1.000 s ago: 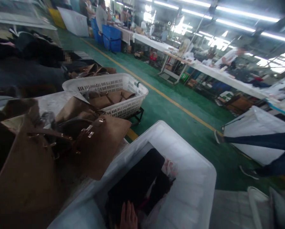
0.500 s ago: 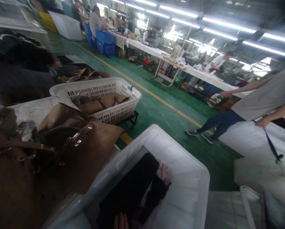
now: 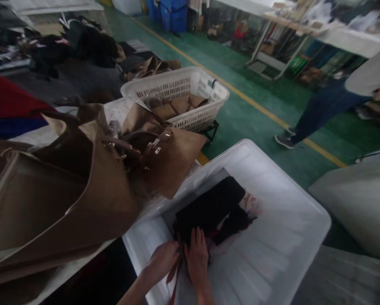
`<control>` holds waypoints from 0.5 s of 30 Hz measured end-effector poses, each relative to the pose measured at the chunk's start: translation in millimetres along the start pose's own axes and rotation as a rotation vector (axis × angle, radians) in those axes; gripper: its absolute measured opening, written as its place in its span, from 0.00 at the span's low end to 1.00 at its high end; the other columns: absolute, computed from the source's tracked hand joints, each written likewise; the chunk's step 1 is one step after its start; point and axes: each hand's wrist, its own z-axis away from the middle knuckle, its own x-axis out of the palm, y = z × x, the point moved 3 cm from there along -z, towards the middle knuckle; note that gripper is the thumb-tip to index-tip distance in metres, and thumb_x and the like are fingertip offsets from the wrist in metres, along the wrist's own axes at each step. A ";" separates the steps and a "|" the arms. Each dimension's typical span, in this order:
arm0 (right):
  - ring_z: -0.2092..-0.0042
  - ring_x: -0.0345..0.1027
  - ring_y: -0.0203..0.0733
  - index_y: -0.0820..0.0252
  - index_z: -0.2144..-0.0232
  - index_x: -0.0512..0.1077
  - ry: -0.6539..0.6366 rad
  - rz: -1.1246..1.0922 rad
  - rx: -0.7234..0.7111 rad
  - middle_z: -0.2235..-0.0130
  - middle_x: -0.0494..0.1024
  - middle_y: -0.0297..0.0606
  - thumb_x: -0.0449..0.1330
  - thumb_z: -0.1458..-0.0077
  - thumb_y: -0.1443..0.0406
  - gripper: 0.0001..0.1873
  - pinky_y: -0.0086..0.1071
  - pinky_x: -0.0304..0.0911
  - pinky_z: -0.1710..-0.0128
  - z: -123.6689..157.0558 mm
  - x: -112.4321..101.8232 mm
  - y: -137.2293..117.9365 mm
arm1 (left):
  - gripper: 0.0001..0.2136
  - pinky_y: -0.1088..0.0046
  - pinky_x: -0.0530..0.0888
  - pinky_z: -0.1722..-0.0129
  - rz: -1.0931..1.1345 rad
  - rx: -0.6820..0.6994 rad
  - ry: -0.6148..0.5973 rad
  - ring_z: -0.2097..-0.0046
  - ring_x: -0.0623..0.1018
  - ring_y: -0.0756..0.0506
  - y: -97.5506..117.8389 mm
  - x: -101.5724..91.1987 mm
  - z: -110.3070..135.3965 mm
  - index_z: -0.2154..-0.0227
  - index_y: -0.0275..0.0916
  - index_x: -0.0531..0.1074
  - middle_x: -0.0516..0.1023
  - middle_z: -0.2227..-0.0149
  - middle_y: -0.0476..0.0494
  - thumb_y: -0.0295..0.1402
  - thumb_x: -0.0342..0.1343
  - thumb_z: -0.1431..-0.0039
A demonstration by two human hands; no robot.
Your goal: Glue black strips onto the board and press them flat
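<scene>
Inside a large white plastic bin (image 3: 285, 237) lies a dark, folded piece, apparently fabric or a soft bag (image 3: 213, 201). My right hand (image 3: 198, 250) rests on its near end, fingers stretched out flat. Just left of it, my left hand (image 3: 164, 256) is closed at the corner of the dark piece. A brown strap (image 3: 174, 279) hangs down from its fingers; the fingertips are partly hidden. Smaller dark scraps (image 3: 233, 224) and pinkish crumpled wrapping (image 3: 252, 204) lie beside the dark piece in the bin.
Brown handbags (image 3: 174, 159) with metal clasps crowd the table at left, and a large open brown bag (image 3: 110, 190) stands close by. Beyond is a white slotted basket (image 3: 222, 95) holding brown pieces. A person (image 3: 323, 106) is on the green floor at right, near another white bin (image 3: 355, 199).
My view has tilted down and turned left. Both hands now show on the dark piece, where only a few fingertips showed before. Red and blue cloth has come into view at left.
</scene>
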 end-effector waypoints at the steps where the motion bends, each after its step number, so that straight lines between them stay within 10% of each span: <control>1: 0.37 0.58 0.61 0.68 0.40 0.64 -0.008 0.028 -0.014 0.37 0.64 0.55 0.56 0.44 0.67 0.29 0.48 0.63 0.42 0.3 1.9 -0.2 | 0.10 0.65 0.70 0.50 0.009 -0.013 0.001 0.53 0.77 0.41 -4.1 1.3 1.9 0.58 0.37 0.75 0.79 0.57 0.41 0.25 0.52 0.39; 15: 0.39 0.62 0.56 0.67 0.43 0.67 0.063 0.069 -0.119 0.39 0.67 0.55 0.49 0.37 0.63 0.23 0.45 0.65 0.45 -4.8 2.8 9.1 | 0.06 0.61 0.73 0.54 0.743 -0.297 0.070 0.57 0.76 0.45 -3.2 31.8 -30.7 0.60 0.35 0.71 0.75 0.59 0.45 0.31 0.57 0.37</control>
